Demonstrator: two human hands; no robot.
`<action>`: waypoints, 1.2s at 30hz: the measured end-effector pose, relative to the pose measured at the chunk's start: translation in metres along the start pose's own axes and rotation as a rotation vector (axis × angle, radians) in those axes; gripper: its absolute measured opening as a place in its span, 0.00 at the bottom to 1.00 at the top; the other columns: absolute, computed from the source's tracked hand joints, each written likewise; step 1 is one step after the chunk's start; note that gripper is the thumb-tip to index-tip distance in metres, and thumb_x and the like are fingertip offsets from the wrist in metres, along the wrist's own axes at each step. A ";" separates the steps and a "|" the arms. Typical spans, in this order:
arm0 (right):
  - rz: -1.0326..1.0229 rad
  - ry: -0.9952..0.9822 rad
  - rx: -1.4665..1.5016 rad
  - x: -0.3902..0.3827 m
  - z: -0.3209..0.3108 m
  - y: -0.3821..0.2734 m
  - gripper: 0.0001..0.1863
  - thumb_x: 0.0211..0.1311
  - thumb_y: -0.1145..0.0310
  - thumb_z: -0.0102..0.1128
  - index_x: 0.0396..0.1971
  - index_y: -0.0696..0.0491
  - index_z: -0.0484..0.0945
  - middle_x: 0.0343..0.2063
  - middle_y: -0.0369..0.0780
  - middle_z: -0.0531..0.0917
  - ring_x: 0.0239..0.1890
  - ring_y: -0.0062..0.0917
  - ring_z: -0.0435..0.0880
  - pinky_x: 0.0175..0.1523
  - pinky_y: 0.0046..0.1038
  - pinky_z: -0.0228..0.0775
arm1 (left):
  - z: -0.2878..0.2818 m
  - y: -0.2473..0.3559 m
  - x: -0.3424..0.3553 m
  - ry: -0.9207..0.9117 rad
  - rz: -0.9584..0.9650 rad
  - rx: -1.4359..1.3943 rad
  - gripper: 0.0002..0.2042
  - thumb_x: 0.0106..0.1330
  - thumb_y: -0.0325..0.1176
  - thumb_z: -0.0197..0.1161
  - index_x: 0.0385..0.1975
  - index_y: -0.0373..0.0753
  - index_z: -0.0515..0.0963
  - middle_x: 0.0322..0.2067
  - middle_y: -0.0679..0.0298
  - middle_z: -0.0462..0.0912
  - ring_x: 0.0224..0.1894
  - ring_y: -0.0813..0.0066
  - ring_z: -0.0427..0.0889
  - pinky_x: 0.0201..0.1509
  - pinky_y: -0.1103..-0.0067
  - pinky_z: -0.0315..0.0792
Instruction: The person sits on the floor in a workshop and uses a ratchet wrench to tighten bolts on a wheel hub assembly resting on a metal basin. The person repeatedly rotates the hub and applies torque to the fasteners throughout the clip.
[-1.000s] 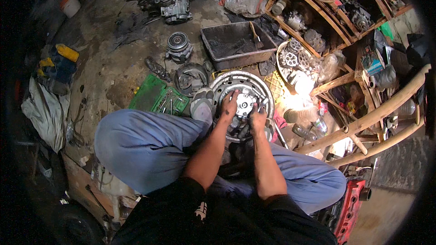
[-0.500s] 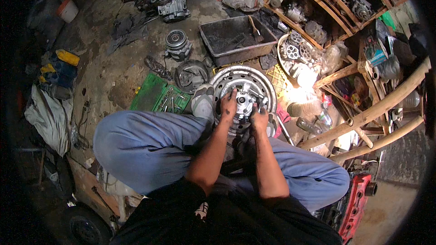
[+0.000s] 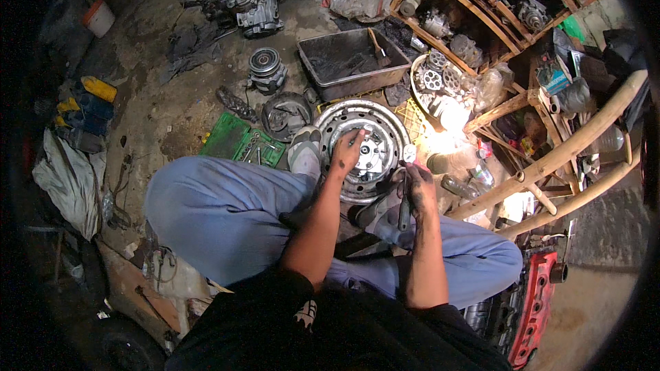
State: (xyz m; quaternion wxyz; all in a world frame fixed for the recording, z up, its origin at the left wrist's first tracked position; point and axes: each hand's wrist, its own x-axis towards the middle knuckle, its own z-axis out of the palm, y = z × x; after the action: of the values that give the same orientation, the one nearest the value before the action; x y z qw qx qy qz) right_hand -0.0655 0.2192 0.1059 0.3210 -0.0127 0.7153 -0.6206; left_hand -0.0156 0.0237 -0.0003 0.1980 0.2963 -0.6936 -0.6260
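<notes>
left hand [image 3: 347, 152] over wheel rim [image 3: 389, 121], right hand [image 3: 419, 187] gripping dark-handled tool [image 3: 403, 214]

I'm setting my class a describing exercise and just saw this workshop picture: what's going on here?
A seated person is handling a metal part. The left hand is at the silvery part, which sits within a wheel rim; its grip can't be made out. The right hand holds a ratchet-like tool beside the rim. An open green case lies to the left, and a dark tray stands beyond the rim.
</notes>
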 end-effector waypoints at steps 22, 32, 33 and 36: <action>0.187 -0.180 0.198 -0.028 0.044 0.009 0.14 0.71 0.67 0.48 0.45 0.61 0.77 0.16 0.35 0.70 0.09 0.19 0.60 0.15 0.23 0.54 | -0.030 0.005 0.003 -0.176 0.037 0.337 0.28 0.73 0.57 0.39 0.47 0.41 0.82 0.42 0.38 0.79 0.51 0.38 0.74 0.58 0.58 0.65; 0.033 0.030 0.043 -0.019 0.053 0.057 0.15 0.70 0.63 0.55 0.26 0.58 0.74 0.15 0.36 0.73 0.10 0.21 0.67 0.16 0.25 0.61 | -0.039 0.036 0.007 -0.287 -0.298 0.268 0.40 0.71 0.64 0.34 0.40 0.25 0.78 0.46 0.35 0.77 0.54 0.36 0.72 0.60 0.58 0.64; 0.031 0.031 0.058 -0.022 0.057 0.054 0.15 0.70 0.62 0.55 0.25 0.57 0.74 0.15 0.36 0.73 0.10 0.21 0.68 0.15 0.25 0.61 | -0.039 0.034 0.009 -0.315 -0.320 0.265 0.40 0.71 0.64 0.34 0.40 0.25 0.78 0.46 0.35 0.77 0.54 0.36 0.72 0.60 0.58 0.65; 0.009 0.059 0.058 -0.027 0.062 0.051 0.16 0.70 0.62 0.55 0.25 0.57 0.73 0.14 0.35 0.72 0.10 0.22 0.68 0.15 0.25 0.60 | -0.041 0.056 0.005 -0.287 -0.313 0.289 0.43 0.70 0.66 0.33 0.45 0.22 0.76 0.50 0.33 0.74 0.57 0.38 0.71 0.63 0.61 0.62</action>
State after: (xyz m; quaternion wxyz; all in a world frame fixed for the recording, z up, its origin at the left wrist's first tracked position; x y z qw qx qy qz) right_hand 0.0052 0.1873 0.0709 0.3028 0.0179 0.7061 -0.6399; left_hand -0.0016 -0.0080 0.0600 -0.0462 0.3331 -0.7426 -0.5792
